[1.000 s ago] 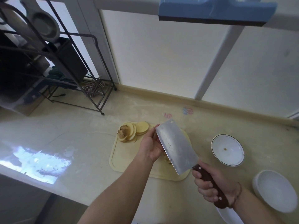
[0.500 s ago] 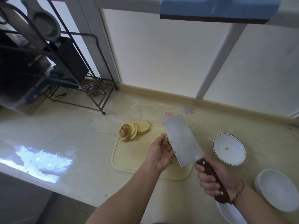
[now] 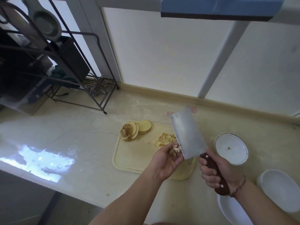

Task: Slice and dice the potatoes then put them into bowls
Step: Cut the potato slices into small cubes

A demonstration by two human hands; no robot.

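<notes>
Right now the cleaver (image 3: 186,135) is raised above the cutting board (image 3: 129,158), its long axis running from the handle near the person up toward the back wall, the blade tip tilted away and slightly left. The right hand (image 3: 214,172) has its fingers wrapped tight round the dark wooden handle. The left hand (image 3: 167,161) is cupped palm-up beside the blade's lower edge, fingers loosely curved, with a few potato cubes (image 3: 175,150) resting in it and touching the steel.

On the board a heap of diced potato (image 3: 165,140) lies near its right side, just beside the blade. Two short stacks of round potato slices (image 3: 138,129) sit at the board's far left corner, the left stack leaning with a brown skin end facing left.

The board lies near the middle of the counter (image 3: 81,127), well apart from its front edge; bare counter stretches to its left. Three white bowls are visible: one bowl with a dark rim (image 3: 230,161) right of the board, holding a single speck; a second bowl (image 3: 280,189) toward the counter's right end; a third bowl (image 3: 232,211) at the front edge, partly hidden under the right wrist. A wire rack (image 3: 73,75) stands at the back left corner.
</notes>
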